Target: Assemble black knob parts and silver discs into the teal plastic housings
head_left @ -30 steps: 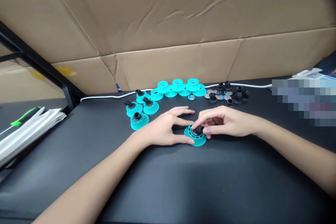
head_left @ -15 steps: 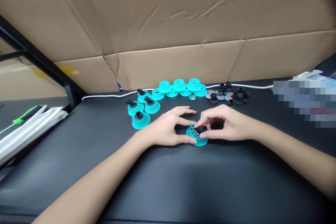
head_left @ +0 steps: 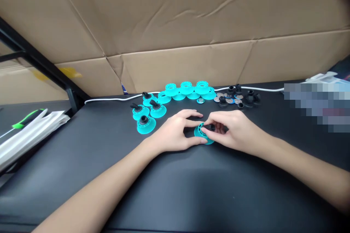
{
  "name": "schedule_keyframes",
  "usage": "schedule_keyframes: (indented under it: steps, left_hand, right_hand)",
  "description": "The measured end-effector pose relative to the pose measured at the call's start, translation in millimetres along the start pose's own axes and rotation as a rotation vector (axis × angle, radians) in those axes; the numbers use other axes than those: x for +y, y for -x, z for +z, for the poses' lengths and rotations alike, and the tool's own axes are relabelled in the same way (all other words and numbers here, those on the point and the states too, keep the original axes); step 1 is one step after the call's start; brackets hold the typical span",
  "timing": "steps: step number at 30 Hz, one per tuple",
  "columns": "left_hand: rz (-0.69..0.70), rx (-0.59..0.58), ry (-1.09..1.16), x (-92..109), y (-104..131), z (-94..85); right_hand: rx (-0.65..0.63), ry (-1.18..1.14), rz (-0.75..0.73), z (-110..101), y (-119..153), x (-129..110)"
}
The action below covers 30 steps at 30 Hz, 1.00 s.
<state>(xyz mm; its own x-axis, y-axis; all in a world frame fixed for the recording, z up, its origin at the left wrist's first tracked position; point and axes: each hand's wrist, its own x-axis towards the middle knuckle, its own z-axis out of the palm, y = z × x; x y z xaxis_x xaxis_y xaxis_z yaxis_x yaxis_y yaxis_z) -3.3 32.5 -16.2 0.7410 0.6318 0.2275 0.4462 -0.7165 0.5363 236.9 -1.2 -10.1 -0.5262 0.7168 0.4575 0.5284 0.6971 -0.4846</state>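
Observation:
On the dark table my left hand (head_left: 176, 133) steadies a turquoise flared ring (head_left: 198, 131), thumb at its near side and a finger at its far side. My right hand (head_left: 236, 129) pinches a black plastic fitting (head_left: 211, 126) seated at the ring's top opening; the fingers hide much of it. Left of my hands stand several turquoise pieces (head_left: 146, 126) with black fittings in their tops. Behind my hands, plain turquoise rings (head_left: 186, 88) are stacked in two layers. One round blue-and-silver disc (head_left: 201, 101) lies before that stack.
Loose black fittings (head_left: 250, 100) and several silver discs (head_left: 218, 99) lie at the back right. A white cable (head_left: 115, 99) runs along the cardboard wall (head_left: 175, 18). At the left are a green-and-black screwdriver (head_left: 30, 118), white packets (head_left: 35, 138) and a black metal frame (head_left: 41, 62).
The turquoise ring and both hands have shifted slightly away from me. My right thumb and fingers have turned around the black fitting, and the right wrist sits a little lower.

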Motion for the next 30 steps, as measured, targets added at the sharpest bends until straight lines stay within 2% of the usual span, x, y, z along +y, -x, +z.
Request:
schedule_keyframes:
  steps: [7,18,25,30]
  left_hand:
    - [-0.051,0.018,-0.021,8.9,-1.5,2.4]
    - [-0.070,0.052,-0.075,11.5,-2.7,5.4]
    - [-0.107,0.078,-0.250,-0.9,-2.9,-6.7]
    - [-0.147,0.118,-0.396,-9.3,1.0,-17.5]
  right_hand:
    - [0.071,0.020,0.105,7.5,-1.1,-7.3]
    - [0.094,0.029,0.126,10.5,-0.5,-0.8]
    - [0.082,-0.141,0.070,15.2,-2.1,16.2]
    - [0.023,-0.153,0.045,15.0,0.7,19.3]
